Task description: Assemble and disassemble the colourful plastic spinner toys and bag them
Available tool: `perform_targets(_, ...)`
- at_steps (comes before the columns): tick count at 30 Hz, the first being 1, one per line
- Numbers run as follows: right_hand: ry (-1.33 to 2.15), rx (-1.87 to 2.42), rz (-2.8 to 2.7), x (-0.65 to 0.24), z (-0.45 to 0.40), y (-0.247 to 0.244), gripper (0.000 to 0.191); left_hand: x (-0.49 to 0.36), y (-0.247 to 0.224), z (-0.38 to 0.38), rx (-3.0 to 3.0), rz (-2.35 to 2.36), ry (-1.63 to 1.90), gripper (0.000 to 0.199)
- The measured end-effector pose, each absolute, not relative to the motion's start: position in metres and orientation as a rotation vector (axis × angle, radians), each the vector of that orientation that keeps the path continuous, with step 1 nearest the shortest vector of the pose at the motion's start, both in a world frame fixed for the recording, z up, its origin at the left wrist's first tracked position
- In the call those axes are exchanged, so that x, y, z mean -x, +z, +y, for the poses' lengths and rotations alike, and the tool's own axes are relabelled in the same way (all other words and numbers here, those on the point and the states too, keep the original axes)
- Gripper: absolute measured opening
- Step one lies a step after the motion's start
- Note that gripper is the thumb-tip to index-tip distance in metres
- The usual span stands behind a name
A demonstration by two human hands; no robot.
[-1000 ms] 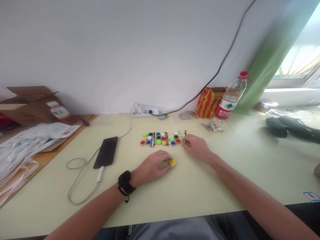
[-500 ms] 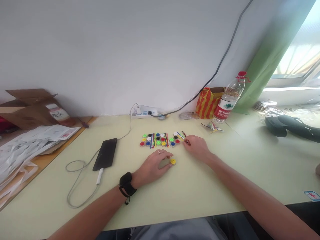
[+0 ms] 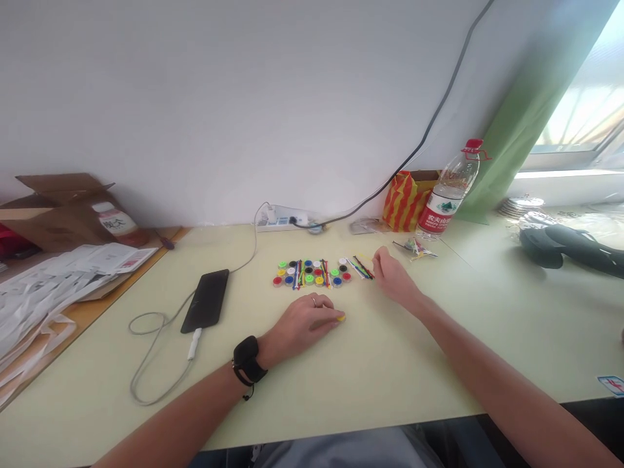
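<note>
My left hand [image 3: 307, 322] pinches a small round yellow disc [image 3: 342, 318] between thumb and fingers, low over the table; the fingers hide most of it. My right hand [image 3: 389, 273] has its fingers closed just right of several thin coloured strips [image 3: 361, 268], which lie slanting side by side. A faint yellow streak shows by its fingertips, too blurred to name. Left of the strips are small round coloured discs with clear rims, among them a red disc [image 3: 346, 277] and a blue disc [image 3: 337, 282]. More discs stand in rows, with upright bundles of strips [image 3: 325, 273] between them.
A phone [image 3: 205, 300] with a white cable lies at left. Behind are a power strip [image 3: 280, 219], a striped bag [image 3: 400, 201], a water bottle [image 3: 446, 195] and a small packet [image 3: 415, 248]. White bags [image 3: 63, 279] and a cardboard box [image 3: 53, 214] fill the far left.
My left fingers have closed on the yellow disc, which was beside the fingertips before. My right hand has moved right and slightly up, away from the slanting strips.
</note>
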State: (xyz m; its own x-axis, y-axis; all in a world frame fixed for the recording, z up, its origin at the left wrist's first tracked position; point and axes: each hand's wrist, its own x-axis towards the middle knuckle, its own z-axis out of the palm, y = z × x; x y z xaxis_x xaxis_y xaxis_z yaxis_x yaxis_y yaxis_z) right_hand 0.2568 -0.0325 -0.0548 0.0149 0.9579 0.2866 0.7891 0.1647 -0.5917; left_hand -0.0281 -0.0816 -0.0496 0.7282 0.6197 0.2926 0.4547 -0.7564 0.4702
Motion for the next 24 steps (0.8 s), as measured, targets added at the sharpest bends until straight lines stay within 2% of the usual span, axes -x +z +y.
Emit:
perform_targets(5,0.854,1.388,-1.602,-0.261,-0.035,-0.042,0.019,0.029,-0.042,-0.085,-2.627,0.843,0.604,0.037)
perform_targets(11,1.364,1.116,-1.692,-0.262,-0.050,-0.020,0.029,0.033,-0.042,-0.080,-2.421,1.087,1.003,0.030)
perform_targets(14,1.625,1.037,-1.811,-0.260,-0.055,-0.017,0.031,0.033,-0.046,-0.078,-2.348,1.098,0.983,0.032)
perform_targets(18,1.748,1.028,-1.887,-0.254,-0.056,-0.023,0.028,0.035,-0.052,-0.075,-2.318,1.014,0.740,0.022)
perform_targets(24,1.717,1.131,-1.857,-0.246,-0.055,-0.028,0.025,0.035,-0.052,-0.074,-2.365,0.978,0.684,0.023)
